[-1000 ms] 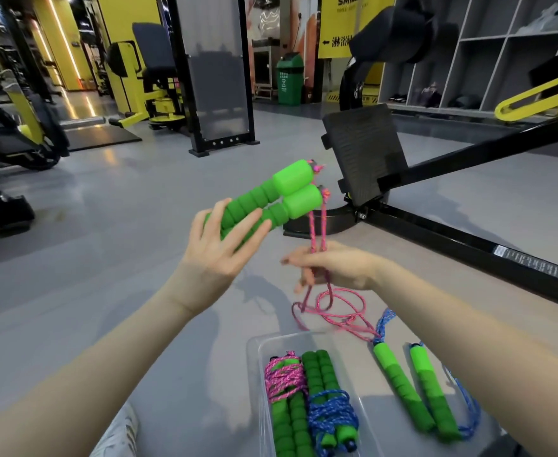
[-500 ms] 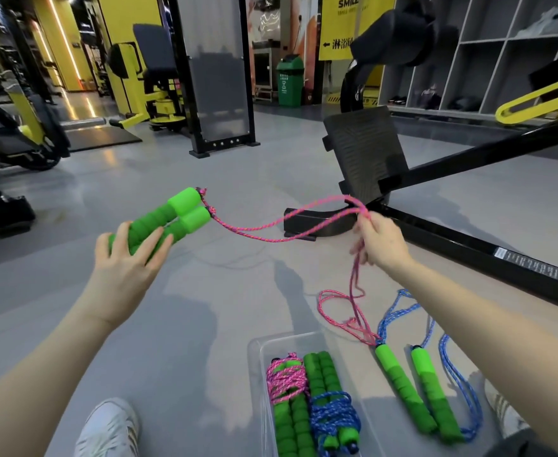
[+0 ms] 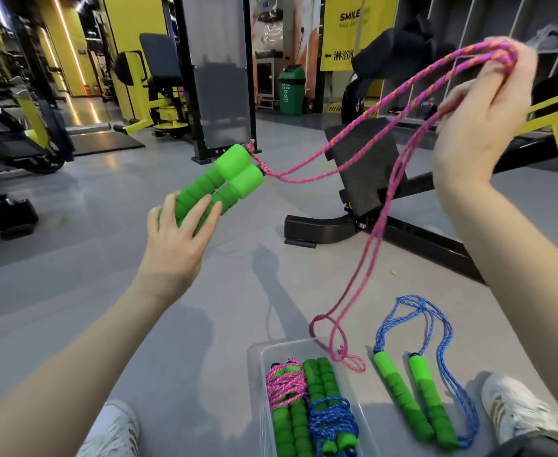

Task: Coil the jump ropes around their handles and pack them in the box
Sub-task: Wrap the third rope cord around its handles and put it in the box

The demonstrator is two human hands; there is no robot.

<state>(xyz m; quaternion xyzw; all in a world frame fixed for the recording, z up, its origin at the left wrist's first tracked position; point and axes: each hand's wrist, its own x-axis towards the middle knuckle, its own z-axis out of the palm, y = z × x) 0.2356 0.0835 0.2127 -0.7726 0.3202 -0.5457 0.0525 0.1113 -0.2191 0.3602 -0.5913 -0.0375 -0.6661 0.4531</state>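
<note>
Head camera looks down at my two hands over a grey gym floor. At 9 o'clock of centre my left hand [image 3: 175, 245] grips the two green handles [image 3: 218, 186] side by side, fingers wrapped round their lower ends, tops pointing to 1 o'clock. From those tops two strands of the pink rope [image 3: 307, 174] run up to 2 o'clock, where my right hand [image 3: 482, 123] holds the rope looped over its curled fingers. From there two strands hang down to 5 o'clock and end in a loop on the floor at the far right corner of the clear box [image 3: 254, 357]; I cannot tell whether it touches the rim.

The box sits at 6 o'clock and holds two coiled sets, one wound in pink cord [image 3: 285, 387] at its 9 o'clock side, one wound in blue cord [image 3: 332, 420] at its 3 o'clock side. Just beside the box at 3 o'clock a loose blue jump rope [image 3: 416, 400] lies on the floor, handles parallel, cord trailing towards 12.

The hanging pink strands cross in front of a black machine footplate [image 3: 366, 159] and its base. A white shoe [image 3: 514, 410] sits at 4 o'clock near the blue rope, another shoe [image 3: 112, 430] at 7 o'clock. A green bin [image 3: 291, 90] stands far off at 12
</note>
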